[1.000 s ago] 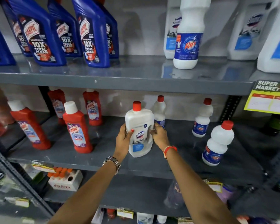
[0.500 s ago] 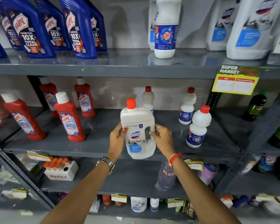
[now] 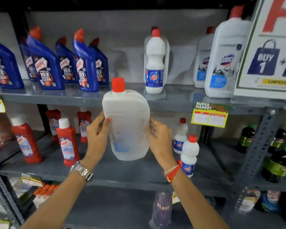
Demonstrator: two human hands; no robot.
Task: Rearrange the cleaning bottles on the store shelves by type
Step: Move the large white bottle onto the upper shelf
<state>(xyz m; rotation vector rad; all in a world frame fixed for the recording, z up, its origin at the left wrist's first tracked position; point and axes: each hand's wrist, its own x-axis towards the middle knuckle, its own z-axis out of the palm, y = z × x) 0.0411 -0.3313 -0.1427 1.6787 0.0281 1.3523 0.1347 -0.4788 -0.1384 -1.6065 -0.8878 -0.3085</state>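
White plastic: large white bottle (image 3: 127, 124) with a red cap (image 3: 118, 85), held in the air in front of the shelving, clear of both shelf boards.
Left hand (image 3: 97, 134): fingers wrapped on the bottle's left flank, thumb laid on its near face; closed on it.
Right hand (image 3: 160, 138): palm and fingers pressed to the right flank; also holding, a 2-hand clamp.
Long axis: near upright, cap on top, tipped slightly left; the base sits below the level of the upper shelf (image 3: 64, 95) edge, the cap just above it.
Key relation: matching large white bottles (image 3: 224, 63) stand on the upper shelf up and to the right of the hands, beside the promo sign (image 3: 267, 47). Right hand is the nearer one to that group.
Between: a slim Rin bottle (image 3: 154, 63) stands on the upper shelf just right of the held cap, with open board between it and the large bottles.
Judgement: likely a lift up and right, base clearing the shelf lip first.
Risk: brushing the Rin bottle on the way.
Elsewhere: blue Harpic bottles (image 3: 46, 63) upper left; red Harpic bottles (image 3: 68, 142) lower left; small Rin bottles (image 3: 188, 154) lower right.
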